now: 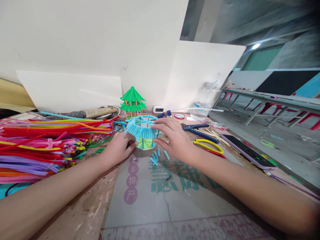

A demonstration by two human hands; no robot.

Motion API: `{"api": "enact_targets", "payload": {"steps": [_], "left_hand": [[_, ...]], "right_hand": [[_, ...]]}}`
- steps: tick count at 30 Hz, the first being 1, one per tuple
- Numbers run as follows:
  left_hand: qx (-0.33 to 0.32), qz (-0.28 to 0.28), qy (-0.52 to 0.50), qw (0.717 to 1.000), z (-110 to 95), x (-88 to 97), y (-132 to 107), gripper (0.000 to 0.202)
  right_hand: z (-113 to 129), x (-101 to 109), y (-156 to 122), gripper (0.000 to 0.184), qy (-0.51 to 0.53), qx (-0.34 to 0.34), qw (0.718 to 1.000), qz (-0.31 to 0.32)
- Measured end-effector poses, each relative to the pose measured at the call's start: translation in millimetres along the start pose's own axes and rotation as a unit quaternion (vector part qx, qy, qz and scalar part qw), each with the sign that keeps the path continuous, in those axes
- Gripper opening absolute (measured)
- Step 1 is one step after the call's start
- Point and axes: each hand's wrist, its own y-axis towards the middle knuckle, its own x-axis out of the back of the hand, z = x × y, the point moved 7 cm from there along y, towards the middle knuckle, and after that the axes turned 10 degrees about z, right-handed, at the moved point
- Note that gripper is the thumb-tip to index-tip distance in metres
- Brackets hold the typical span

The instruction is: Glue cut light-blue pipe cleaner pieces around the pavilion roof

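A small light-blue pavilion model point(142, 130), which looks made of pipe cleaners, stands upright between my hands. Its roof is partly covered with blue strips, an open frame shows at the top, and a green base lies below the posts. My left hand point(118, 146) grips its left side, fingers curled behind the roof edge and thumb by the base. On the right side my right hand point(173, 137) has its fingertips at the roof rim and its thumb low near the base. Several short cut blue pieces point(155, 157) lie just in front of the model.
Bundles of coloured pipe cleaners point(32, 140) fill the left side. Behind stand a green pagoda model point(133, 100), a small digital clock point(159, 109) and a glue gun point(165, 114). To the right lie pliers point(200, 128), yellow-handled scissors point(206, 144), a phone point(247, 151) and a plastic bottle point(206, 100).
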Motion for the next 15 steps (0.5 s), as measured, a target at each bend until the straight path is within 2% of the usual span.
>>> {"api": "enact_targets", "payload": {"steps": [6, 11, 15], "left_hand": [[-0.007, -0.004, -0.007, 1.0, -1.4, 1.6, -0.1, 0.024], [-0.008, -0.005, -0.005, 1.0, -0.9, 1.2, -0.3, 0.026], [-0.005, -0.001, -0.001, 1.0, -1.0, 1.5, -0.5, 0.026]], "right_hand": [[2.9, 7.8, -2.6, 0.048, 0.012, 0.02, 0.999, -0.039], [2.8, 8.5, -7.2, 0.028, -0.009, 0.04, 0.997, -0.06], [1.1, 4.7, -8.6, 0.026, -0.027, 0.033, 0.998, -0.051]]}}
